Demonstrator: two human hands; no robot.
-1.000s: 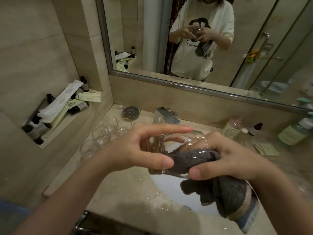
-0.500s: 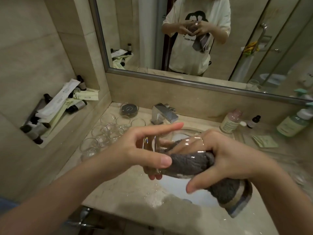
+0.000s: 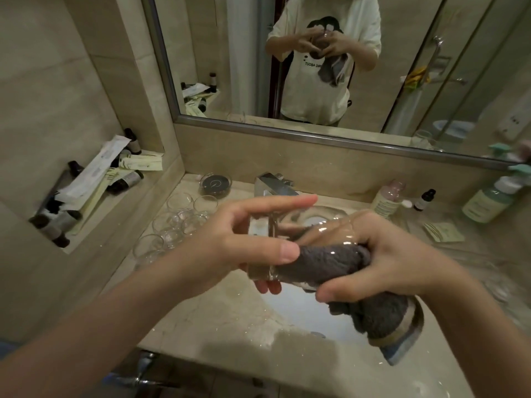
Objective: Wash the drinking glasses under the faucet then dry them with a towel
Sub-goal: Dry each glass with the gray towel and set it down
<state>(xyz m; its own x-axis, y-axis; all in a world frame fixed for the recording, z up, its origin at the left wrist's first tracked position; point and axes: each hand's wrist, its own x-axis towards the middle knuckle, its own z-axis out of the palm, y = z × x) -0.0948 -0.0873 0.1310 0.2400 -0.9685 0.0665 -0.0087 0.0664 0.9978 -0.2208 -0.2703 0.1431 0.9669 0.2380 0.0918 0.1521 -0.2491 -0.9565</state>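
- Holding a clear drinking glass [image 3: 298, 239] on its side above the sink basin [image 3: 304, 314], at mid-frame, between both hands.
- Left hand [image 3: 230, 248]: curled round the base end of the glass; thumb across the near side, index finger extended straight along the far side, other fingertips visible beneath the base.
- Right hand [image 3: 382, 262]: fingers curled round the open end of the glass and pinching a grey towel [image 3: 330, 262]; thumb pressed under the towel on the near side.
- Towel: one part stuffed inside the glass, visible through the wall; the rest hangs down at right of the glass, over the basin, showing a pale band and a blue edge at the low end.
- Tabletop [image 3: 230, 326]: marble, wet, water beads near the basin rim.
- Left of the basin: cluster of empty clear glasses [image 3: 175, 228] standing on the tabletop; beyond them a round dark dish [image 3: 216, 184].
- Faucet [image 3: 274, 186]: chrome, square, at the far side, partly behind the left hand.
- Far right: pink-capped bottle [image 3: 386, 199], small dark dropper bottle [image 3: 424, 200], green pump bottle [image 3: 488, 201], sachets [image 3: 442, 231].
- Wall niche [image 3: 86, 191] at left: small dark bottles and paper packets.
- Mirror [image 3: 316, 67]: reflects the person in a pale T-shirt with both hands raised.
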